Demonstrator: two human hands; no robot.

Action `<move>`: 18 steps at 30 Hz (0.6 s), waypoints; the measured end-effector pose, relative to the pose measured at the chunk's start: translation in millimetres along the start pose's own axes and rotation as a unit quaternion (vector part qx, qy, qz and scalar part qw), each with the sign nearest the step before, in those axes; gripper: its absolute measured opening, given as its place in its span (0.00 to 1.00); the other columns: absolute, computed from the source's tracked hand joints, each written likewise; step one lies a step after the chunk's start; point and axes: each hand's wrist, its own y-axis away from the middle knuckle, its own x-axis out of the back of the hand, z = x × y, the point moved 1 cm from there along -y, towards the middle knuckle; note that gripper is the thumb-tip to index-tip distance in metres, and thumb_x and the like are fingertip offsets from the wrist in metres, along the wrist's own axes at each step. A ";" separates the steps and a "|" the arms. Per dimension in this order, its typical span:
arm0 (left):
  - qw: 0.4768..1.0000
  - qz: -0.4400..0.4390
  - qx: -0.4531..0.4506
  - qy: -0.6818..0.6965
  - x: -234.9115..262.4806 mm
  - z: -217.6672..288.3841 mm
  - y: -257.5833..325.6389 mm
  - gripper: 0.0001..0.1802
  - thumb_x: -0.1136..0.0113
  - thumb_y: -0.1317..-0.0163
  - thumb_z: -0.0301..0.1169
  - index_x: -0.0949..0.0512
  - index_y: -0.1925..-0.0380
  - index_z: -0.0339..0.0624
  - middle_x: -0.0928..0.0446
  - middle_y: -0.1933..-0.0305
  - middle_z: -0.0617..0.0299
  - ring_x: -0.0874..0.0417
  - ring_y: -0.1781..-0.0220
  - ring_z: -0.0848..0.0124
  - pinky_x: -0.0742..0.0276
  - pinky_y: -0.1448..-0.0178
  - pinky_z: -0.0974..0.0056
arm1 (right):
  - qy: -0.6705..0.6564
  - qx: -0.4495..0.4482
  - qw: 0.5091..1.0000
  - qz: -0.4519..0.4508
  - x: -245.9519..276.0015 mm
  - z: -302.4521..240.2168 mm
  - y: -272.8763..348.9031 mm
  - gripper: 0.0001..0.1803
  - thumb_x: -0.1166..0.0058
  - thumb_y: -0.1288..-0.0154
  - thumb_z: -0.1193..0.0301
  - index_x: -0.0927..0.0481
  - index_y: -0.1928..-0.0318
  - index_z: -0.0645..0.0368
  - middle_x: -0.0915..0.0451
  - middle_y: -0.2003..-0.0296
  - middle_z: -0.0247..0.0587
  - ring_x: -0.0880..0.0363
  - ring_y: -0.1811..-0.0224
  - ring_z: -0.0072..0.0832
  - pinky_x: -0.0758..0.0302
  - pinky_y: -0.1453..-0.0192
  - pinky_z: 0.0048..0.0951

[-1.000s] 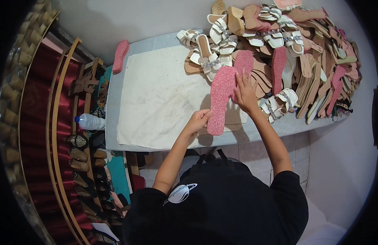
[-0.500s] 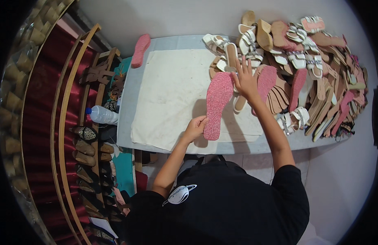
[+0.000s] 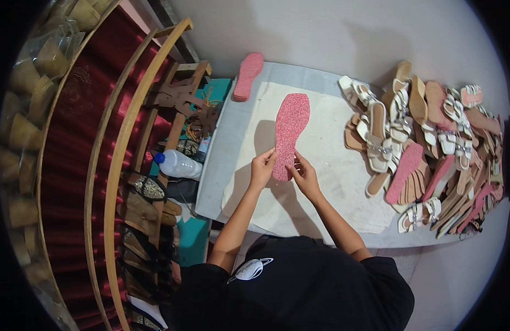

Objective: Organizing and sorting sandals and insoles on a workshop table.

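The left hand (image 3: 262,167) and right hand (image 3: 304,174) both pinch the heel end of a pink speckled insole (image 3: 290,132) (toe toward twelve o'clock) over the cloth-covered tabletop (image 3: 321,160); at three o'clock, piled sandals (image 3: 431,143).

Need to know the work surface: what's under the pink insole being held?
Under the pink insole lies a white cloth spread on the table. Both hands, left hand and right hand, grip its heel end, hiding the cloth there.
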 end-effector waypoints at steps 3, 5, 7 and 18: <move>0.999 0.037 -0.004 0.003 31.6 7.6 -35.5 0.19 0.48 0.40 0.24 0.33 0.48 0.30 0.23 0.61 0.57 0.23 0.61 0.76 0.27 0.56 0.73 | -0.057 -0.011 0.998 0.016 -26.2 -0.3 -41.3 0.26 0.48 0.41 0.75 0.36 0.42 0.64 0.27 0.64 0.41 0.28 0.69 0.19 0.28 0.70 0.19; 0.999 0.042 0.023 0.001 49.4 12.9 -63.8 0.20 0.47 0.41 0.23 0.33 0.48 0.30 0.23 0.61 0.56 0.23 0.60 0.76 0.27 0.55 0.73 | -0.083 -0.012 0.996 0.011 -40.1 -0.8 -74.9 0.25 0.47 0.41 0.76 0.36 0.43 0.65 0.26 0.65 0.39 0.28 0.69 0.19 0.28 0.70 0.19; 0.999 -0.002 -0.037 -0.018 64.6 15.8 -92.3 0.23 0.45 0.43 0.23 0.34 0.47 0.32 0.27 0.54 0.55 0.24 0.57 0.74 0.28 0.53 0.72 | -0.113 0.016 0.993 0.037 -54.3 2.1 -109.4 0.24 0.48 0.41 0.76 0.35 0.44 0.66 0.25 0.66 0.38 0.28 0.70 0.18 0.29 0.69 0.19; 0.896 -0.003 -0.268 -0.354 115.7 26.6 -208.8 0.49 0.27 0.67 0.35 0.40 0.41 0.39 0.35 0.44 0.53 0.36 0.41 0.57 0.40 0.39 0.58 | -0.166 0.014 0.983 0.081 -99.4 16.8 -259.1 0.23 0.46 0.42 0.75 0.33 0.46 0.66 0.27 0.64 0.37 0.27 0.69 0.17 0.29 0.67 0.16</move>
